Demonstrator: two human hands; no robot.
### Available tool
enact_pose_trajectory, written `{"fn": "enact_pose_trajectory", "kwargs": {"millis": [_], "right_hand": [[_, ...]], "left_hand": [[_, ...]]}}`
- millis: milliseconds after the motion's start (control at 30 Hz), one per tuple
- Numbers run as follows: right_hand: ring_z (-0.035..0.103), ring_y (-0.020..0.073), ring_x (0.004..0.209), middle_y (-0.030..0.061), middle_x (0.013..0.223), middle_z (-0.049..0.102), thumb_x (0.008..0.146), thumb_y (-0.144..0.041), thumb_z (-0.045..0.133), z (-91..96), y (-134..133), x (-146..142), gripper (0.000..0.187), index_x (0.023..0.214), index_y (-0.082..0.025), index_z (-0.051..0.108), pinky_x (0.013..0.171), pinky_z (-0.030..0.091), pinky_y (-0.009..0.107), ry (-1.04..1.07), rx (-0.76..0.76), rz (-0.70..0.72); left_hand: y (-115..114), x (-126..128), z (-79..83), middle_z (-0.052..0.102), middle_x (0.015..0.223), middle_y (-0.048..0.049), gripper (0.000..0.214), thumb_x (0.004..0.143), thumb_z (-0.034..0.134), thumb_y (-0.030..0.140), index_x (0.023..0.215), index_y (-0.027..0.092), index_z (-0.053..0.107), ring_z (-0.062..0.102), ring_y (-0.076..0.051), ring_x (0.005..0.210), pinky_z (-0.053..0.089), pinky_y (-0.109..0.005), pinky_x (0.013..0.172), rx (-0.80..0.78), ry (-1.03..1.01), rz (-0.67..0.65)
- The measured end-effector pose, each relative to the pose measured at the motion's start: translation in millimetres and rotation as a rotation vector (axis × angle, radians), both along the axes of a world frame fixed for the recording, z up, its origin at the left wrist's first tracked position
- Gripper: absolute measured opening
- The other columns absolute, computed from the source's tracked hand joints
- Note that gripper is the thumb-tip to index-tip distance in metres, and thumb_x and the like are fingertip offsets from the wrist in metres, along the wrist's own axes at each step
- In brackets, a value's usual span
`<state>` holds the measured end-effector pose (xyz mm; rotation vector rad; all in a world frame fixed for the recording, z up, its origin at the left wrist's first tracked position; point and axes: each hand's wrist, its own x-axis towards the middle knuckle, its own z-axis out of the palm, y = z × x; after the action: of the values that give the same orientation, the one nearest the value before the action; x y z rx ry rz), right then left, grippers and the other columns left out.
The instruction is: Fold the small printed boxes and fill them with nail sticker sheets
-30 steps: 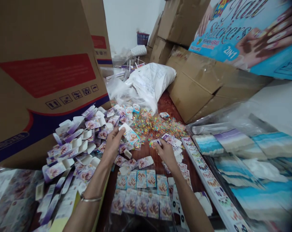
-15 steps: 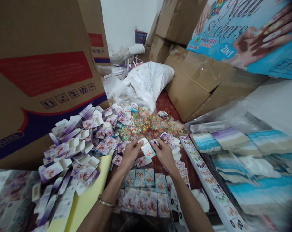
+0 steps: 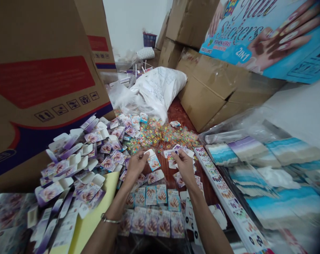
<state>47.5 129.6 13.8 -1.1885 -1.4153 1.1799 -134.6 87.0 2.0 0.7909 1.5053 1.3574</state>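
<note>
My left hand (image 3: 135,165) pinches a small folded nail-sticker carton (image 3: 153,161), white with a blue face and a hand print. My right hand (image 3: 184,165) is closed on a small sticker sheet (image 3: 171,153), a short gap to the right of the carton. Both hands hover over the dark red table (image 3: 179,112). Below them lie rows of flat closed cartons (image 3: 154,208). A heap of open purple cartons (image 3: 77,158) spreads to the left. Beyond the hands lies a pile of small colourful candies (image 3: 162,135).
Large cardboard boxes (image 3: 38,81) rise on the left and at the back right (image 3: 210,91). A white sack (image 3: 160,88) lies behind the candies. Long sticker strips (image 3: 223,190) and plastic-wrapped blue and purple stacks (image 3: 271,165) fill the right. A yellow sheet (image 3: 96,211) lies under my left forearm.
My left hand carried the carton from the left heap toward the middle. Both hands met on it half a second ago; now they are apart, the right holding a sticker sheet.
</note>
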Motion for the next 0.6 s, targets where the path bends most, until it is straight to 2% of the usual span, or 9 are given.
{"fn": "enact_pose_trajectory", "kwargs": {"millis": [67, 167, 267, 367, 467, 533, 600], "right_hand": [[0.051, 0.0129, 0.06, -0.0018, 0.063, 0.055, 0.074, -0.044, 0.058, 6.1, -4, 0, 0.025, 0.072, -0.019, 0.059, 0.057, 0.043, 0.024, 0.003, 0.006, 0.067], [0.055, 0.0156, 0.074, 0.0008, 0.077, 0.061, 0.071, -0.039, 0.062, 14.0, -11, 0, 0.021, 0.072, -0.018, 0.064, 0.068, 0.044, 0.026, -0.018, -0.038, 0.245], [0.055, 0.0161, 0.07, 0.0004, 0.072, 0.062, 0.07, -0.039, 0.063, 14.3, -18, -3, 0.022, 0.07, -0.017, 0.064, 0.066, 0.044, 0.027, -0.031, -0.137, 0.404], [0.053, 0.0141, 0.062, -0.001, 0.065, 0.06, 0.071, -0.041, 0.062, 5.4, -22, -9, 0.024, 0.071, -0.017, 0.062, 0.061, 0.043, 0.026, 0.002, -0.166, 0.356], [0.051, 0.013, 0.06, -0.0019, 0.064, 0.056, 0.074, -0.044, 0.057, -8.1, -26, -17, 0.026, 0.07, -0.018, 0.057, 0.06, 0.043, 0.025, 0.046, -0.159, 0.224], [0.051, 0.0131, 0.06, -0.0021, 0.063, 0.055, 0.076, -0.044, 0.054, -15.4, -30, -21, 0.027, 0.071, -0.018, 0.055, 0.059, 0.043, 0.025, 0.061, -0.163, 0.174], [0.051, 0.0134, 0.06, -0.0022, 0.063, 0.054, 0.076, -0.044, 0.054, -18.5, -35, -22, 0.026, 0.072, -0.018, 0.055, 0.058, 0.043, 0.025, 0.06, -0.165, 0.172]], "left_hand": [[0, 4, -2.4, 0.064, 0.066, -0.0002, 0.026, 0.063, 0.066, 0.043, 0.065, 0.017, 0.064, 0.058, -0.017, 0.066, 0.045, -0.024, 0.06, 0.018, 0.039, -0.055], [0, 12, -5.7, 0.06, 0.059, 0.0015, 0.028, 0.066, 0.064, 0.045, 0.061, 0.017, 0.062, 0.055, -0.015, 0.06, 0.043, -0.023, 0.057, 0.03, 0.056, -0.11], [-2, 20, -6.3, 0.062, 0.064, 0.0, 0.033, 0.07, 0.059, 0.048, 0.07, 0.015, 0.063, 0.057, -0.016, 0.064, 0.044, -0.024, 0.059, 0.031, 0.057, -0.102], [-11, 28, -2.1, 0.066, 0.089, -0.0064, 0.041, 0.078, 0.048, 0.05, 0.093, 0.015, 0.063, 0.059, -0.021, 0.087, 0.046, -0.029, 0.074, 0.025, 0.076, -0.051], [-26, 35, 4.0, 0.051, 0.127, -0.0087, 0.043, 0.082, 0.046, 0.045, 0.115, 0.018, 0.054, 0.044, -0.023, 0.119, 0.034, -0.036, 0.098, 0.028, 0.119, -0.023], [-34, 38, 6.0, 0.042, 0.136, -0.0065, 0.043, 0.083, 0.047, 0.042, 0.119, 0.02, 0.053, 0.032, -0.021, 0.129, 0.021, -0.038, 0.107, 0.033, 0.135, -0.066], [-39, 36, 5.1, 0.045, 0.135, -0.0065, 0.041, 0.083, 0.046, 0.042, 0.117, 0.02, 0.055, 0.028, -0.021, 0.131, 0.015, -0.039, 0.11, 0.021, 0.119, -0.114]]}}
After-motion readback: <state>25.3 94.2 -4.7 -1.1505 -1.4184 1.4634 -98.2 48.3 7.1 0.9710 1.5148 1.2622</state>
